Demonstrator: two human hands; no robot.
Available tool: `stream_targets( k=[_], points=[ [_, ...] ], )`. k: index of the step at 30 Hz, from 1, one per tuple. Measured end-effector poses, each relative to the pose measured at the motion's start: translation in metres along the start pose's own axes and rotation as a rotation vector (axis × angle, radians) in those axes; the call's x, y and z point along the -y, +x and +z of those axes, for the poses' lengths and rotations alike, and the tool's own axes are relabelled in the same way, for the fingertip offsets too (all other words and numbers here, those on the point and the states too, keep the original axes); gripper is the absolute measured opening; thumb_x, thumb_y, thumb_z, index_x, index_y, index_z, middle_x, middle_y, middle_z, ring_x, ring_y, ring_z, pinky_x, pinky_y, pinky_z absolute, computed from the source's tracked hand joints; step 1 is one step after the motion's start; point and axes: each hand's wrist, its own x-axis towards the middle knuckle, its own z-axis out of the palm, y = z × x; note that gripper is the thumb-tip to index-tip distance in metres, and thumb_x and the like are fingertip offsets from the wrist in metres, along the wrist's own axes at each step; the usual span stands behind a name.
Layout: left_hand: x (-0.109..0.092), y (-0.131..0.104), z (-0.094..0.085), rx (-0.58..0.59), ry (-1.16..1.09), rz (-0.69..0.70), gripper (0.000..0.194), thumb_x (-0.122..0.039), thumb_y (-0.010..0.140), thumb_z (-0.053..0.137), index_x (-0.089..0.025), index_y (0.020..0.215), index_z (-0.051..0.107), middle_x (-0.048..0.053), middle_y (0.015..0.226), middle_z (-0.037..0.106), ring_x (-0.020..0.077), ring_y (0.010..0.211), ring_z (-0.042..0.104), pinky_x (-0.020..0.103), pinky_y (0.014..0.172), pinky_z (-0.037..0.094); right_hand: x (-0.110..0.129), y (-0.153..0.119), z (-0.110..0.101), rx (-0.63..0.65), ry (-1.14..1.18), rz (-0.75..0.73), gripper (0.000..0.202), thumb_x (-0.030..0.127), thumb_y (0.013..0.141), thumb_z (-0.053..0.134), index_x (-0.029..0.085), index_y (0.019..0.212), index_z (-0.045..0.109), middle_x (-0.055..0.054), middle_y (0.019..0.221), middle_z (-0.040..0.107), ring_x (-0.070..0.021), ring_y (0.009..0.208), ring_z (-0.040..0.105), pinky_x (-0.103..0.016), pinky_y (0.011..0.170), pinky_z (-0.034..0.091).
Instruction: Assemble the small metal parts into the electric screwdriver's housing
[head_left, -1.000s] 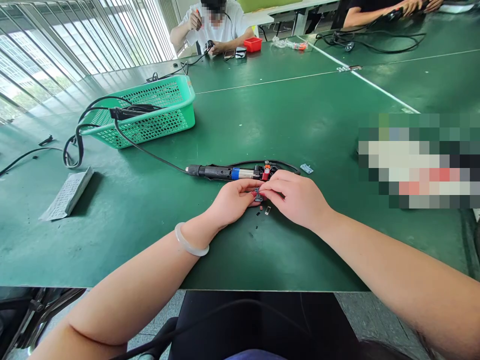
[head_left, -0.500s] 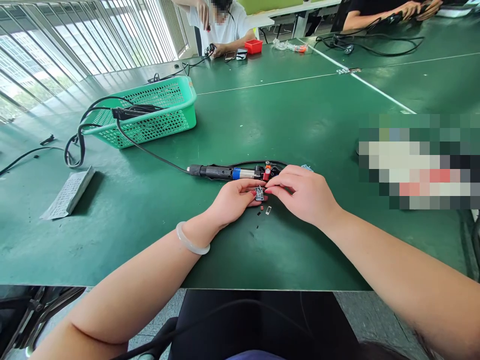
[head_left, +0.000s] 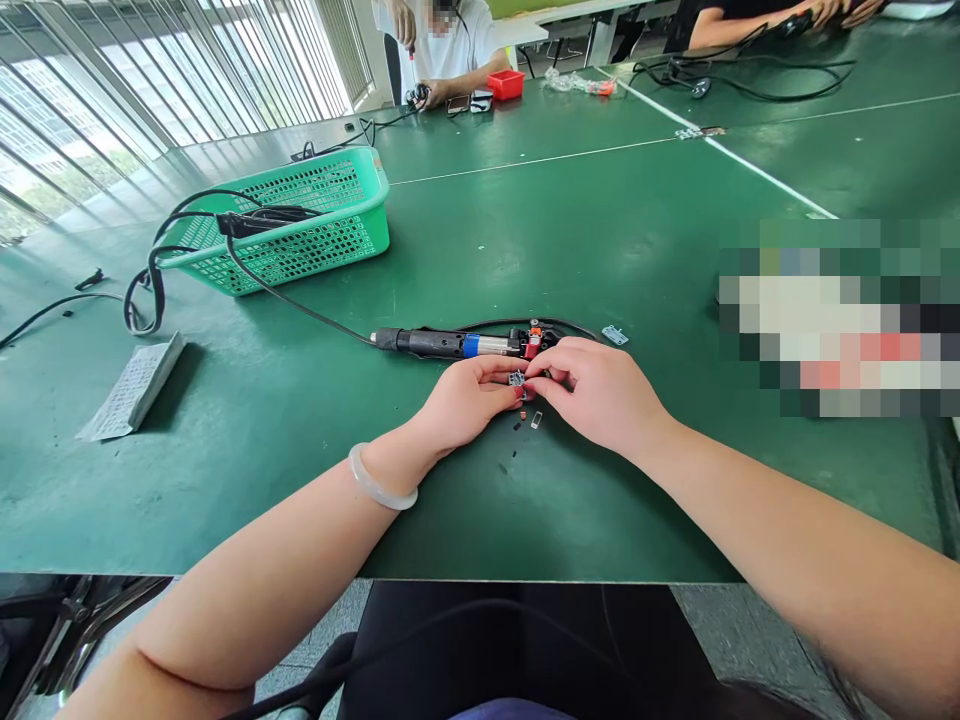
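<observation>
Between thumb and fingers, my left hand (head_left: 469,398) grips a small grey metal part with cut-outs (head_left: 517,379). My right hand (head_left: 600,388) is closed, its thumb and index fingertips pinched at that part's right side; whether they hold something of their own is hidden. Just beyond both hands lies a cylindrical tool with a black body (head_left: 435,343), a blue band and a silver section. Its red and black end is partly covered by my right hand. Close below my fingertips lie a small silver rectangular frame (head_left: 536,420) and tiny dark and orange bits.
A green perforated basket (head_left: 300,265) with black cables stands at the back left. A folded paper packet (head_left: 139,388) lies at left. A light-blue piece (head_left: 615,335) rests beyond my right hand. Two other people work across the table, near a red box (head_left: 505,84); a blurred patch covers the right.
My right hand has shifted slightly left and down, uncovering the light-blue piece. The grey metal part has tilted between my fingers. The view has moved a little.
</observation>
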Motion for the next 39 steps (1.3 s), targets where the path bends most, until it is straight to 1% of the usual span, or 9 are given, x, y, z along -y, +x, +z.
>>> stream_targets(
  k=[4,8,10,15,21,25,31,36,39],
  points=[
    [-0.0026,-0.0013,0.0027,-0.016,0.005,-0.016,0.033,0.002,0.073,0.059,-0.01,0.103,0.065,0.005,0.081,0.072,0.0131,0.074,0.067,0.029,0.077,0.053,-0.0003,0.0009,0.001,0.011,0.047,0.06,0.005,0.023,0.08,0.063,0.022,0.081,0.068,0.0,0.074,0.058,-0.0114,0.059,0.05,-0.024,0.054,0.036],
    [-0.0041,-0.0015,0.0044,-0.027,0.004,-0.021,0.034,0.003,0.074,0.058,-0.01,0.105,0.063,0.004,0.077,0.07,0.0122,0.072,0.067,0.026,0.073,0.052,-0.0019,0.001,0.0019,0.019,0.082,0.08,0.005,0.025,0.079,0.065,0.022,0.079,0.068,0.0,0.071,0.056,-0.0112,0.057,0.048,-0.025,0.054,0.035],
    [-0.0041,-0.0012,0.0042,-0.032,0.02,-0.015,0.035,0.003,0.074,0.058,-0.01,0.106,0.061,0.004,0.076,0.07,0.0121,0.07,0.067,0.026,0.071,0.052,-0.0029,0.0013,0.0021,0.029,0.091,0.093,0.005,0.025,0.079,0.065,0.022,0.08,0.069,0.0,0.071,0.057,-0.0118,0.059,0.048,-0.025,0.055,0.036],
    [-0.0037,-0.0012,0.0033,-0.02,0.056,0.018,0.036,0.002,0.073,0.061,-0.011,0.107,0.059,0.003,0.077,0.07,0.0123,0.069,0.067,0.026,0.07,0.052,-0.0035,0.0027,0.0025,0.085,0.113,0.137,0.013,0.024,0.079,0.066,0.023,0.089,0.074,0.0,0.075,0.061,-0.0128,0.061,0.052,-0.027,0.057,0.039],
    [-0.0025,-0.0011,0.0032,-0.016,0.039,0.006,0.039,0.003,0.072,0.062,-0.012,0.108,0.054,0.002,0.074,0.07,0.0127,0.067,0.067,0.029,0.072,0.052,-0.0028,0.0028,0.0027,0.098,0.139,0.105,0.018,0.02,0.082,0.062,0.024,0.092,0.076,-0.003,0.086,0.066,-0.0139,0.066,0.057,-0.028,0.06,0.043],
    [-0.0015,-0.001,0.0024,-0.028,0.065,0.003,0.039,0.003,0.071,0.062,-0.013,0.105,0.053,0.003,0.075,0.07,0.0139,0.069,0.068,0.029,0.072,0.052,-0.0054,0.0031,0.0038,0.093,0.192,0.094,0.017,0.019,0.08,0.065,0.025,0.091,0.077,-0.002,0.084,0.067,-0.0147,0.069,0.059,-0.029,0.062,0.046],
    [-0.0002,-0.0013,0.0017,-0.029,0.059,0.025,0.037,0.003,0.07,0.064,-0.013,0.1,0.052,0.001,0.07,0.069,0.0128,0.063,0.066,0.029,0.069,0.052,-0.0067,0.0031,0.0039,0.089,0.216,0.089,0.018,0.017,0.078,0.067,0.026,0.089,0.077,-0.001,0.08,0.066,-0.0142,0.067,0.058,-0.029,0.062,0.046],
    [0.001,-0.0013,0.001,-0.016,-0.024,0.066,0.043,0.0,0.07,0.066,-0.014,0.108,0.052,0.002,0.073,0.07,0.013,0.066,0.067,0.029,0.07,0.052,-0.0057,0.0025,0.0037,0.065,0.205,0.068,0.017,0.02,0.081,0.063,0.025,0.091,0.077,-0.002,0.082,0.067,-0.0142,0.067,0.058,-0.029,0.061,0.045],
    [-0.0002,-0.0015,0.0013,-0.014,-0.078,0.068,0.045,-0.001,0.07,0.066,-0.014,0.111,0.051,0.002,0.075,0.07,0.0131,0.07,0.067,0.028,0.071,0.053,-0.0051,0.0023,0.004,0.048,0.182,0.06,0.017,0.022,0.083,0.062,0.024,0.092,0.076,-0.002,0.082,0.067,-0.0145,0.066,0.057,-0.029,0.06,0.044]
  ],
)
